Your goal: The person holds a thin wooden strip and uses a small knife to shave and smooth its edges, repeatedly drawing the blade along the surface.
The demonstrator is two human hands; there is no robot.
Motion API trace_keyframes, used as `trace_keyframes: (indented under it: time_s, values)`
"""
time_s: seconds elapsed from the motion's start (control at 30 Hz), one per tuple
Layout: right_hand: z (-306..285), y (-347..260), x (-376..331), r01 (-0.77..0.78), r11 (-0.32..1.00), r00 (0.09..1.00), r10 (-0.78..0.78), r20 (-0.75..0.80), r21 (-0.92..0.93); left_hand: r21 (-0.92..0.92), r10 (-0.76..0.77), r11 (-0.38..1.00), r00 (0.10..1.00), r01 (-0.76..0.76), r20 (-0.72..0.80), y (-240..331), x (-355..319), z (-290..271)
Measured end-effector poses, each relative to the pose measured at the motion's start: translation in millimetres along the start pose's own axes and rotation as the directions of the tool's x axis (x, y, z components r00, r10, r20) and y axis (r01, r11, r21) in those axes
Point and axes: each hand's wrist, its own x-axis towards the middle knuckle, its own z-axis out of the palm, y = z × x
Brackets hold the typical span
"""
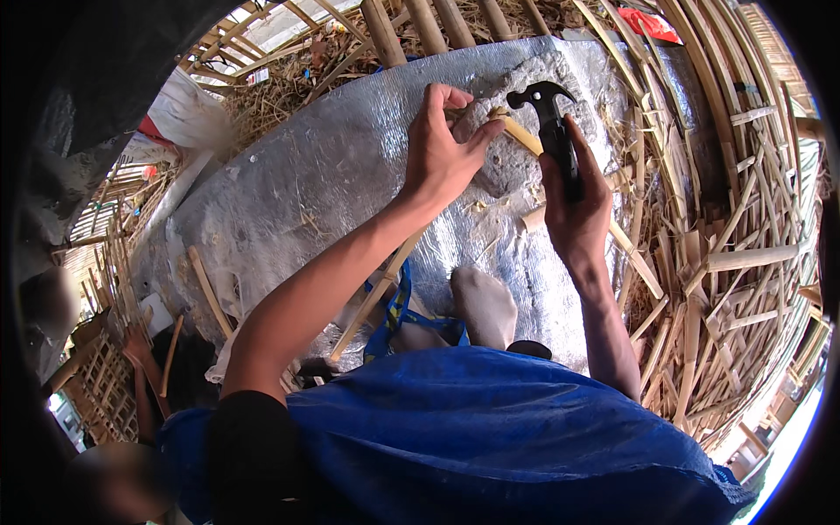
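Observation:
My right hand (pixel 573 206) grips a black claw hammer (pixel 549 122) by its handle, the head raised over a grey stone block (pixel 516 153). My left hand (pixel 442 149) pinches the end of a long bamboo strip (pixel 516 131) that lies across the stone's top. The strip runs from under my left fingers toward the right, passing behind my right hand. The hammer head hangs just above the strip, slightly to the right of my left fingertips.
A silver foil sheet (pixel 306 192) covers the ground under the stone. Piles of split bamboo sticks (pixel 735 262) lie to the right and behind. A blue cloth (pixel 490 429) covers my lap, with a foot (pixel 484 306) sticking out. Another person's hand (pixel 136 346) shows at lower left.

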Motion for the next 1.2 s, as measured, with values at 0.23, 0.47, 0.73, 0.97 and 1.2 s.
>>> trace_keyframes:
  time_s: [0.23, 0.47, 0.73, 0.97, 1.2]
  values:
    - [-4.9, 10.8, -2.5, 0.058, 0.998, 0.996, -0.056, -0.072, 0.025, 0.620, -0.559, 0.741, 0.747, 0.257, 0.359, 33.6, -3.6, -44.0]
    - [-5.3, 11.5, -3.8, -0.057, 0.995, 0.998, 0.058, -0.015, 0.080, 0.504, -0.601, 0.796, 0.536, 0.335, 0.593, 14.7, -7.2, -46.9]
    - [-8.8, 5.5, -3.0, -0.148, 0.989, 0.989, 0.148, 0.026, 0.002, 0.225, -0.742, 0.556, 0.356, 0.800, 0.568, 24.4, -13.7, -42.4]
    - [-29.5, -20.4, 4.2, 0.135, 0.980, 0.990, -0.140, -0.027, -0.148, 0.153, -0.736, 0.555, 0.397, 0.818, 0.548, 26.4, -20.5, -36.8]
    - [-30.9, -32.0, 4.5, 0.241, 0.970, 0.903, -0.231, -0.363, -0.017, 0.091, -0.719, 0.566, 0.437, 0.819, 0.540, 14.6, -28.4, -38.4]
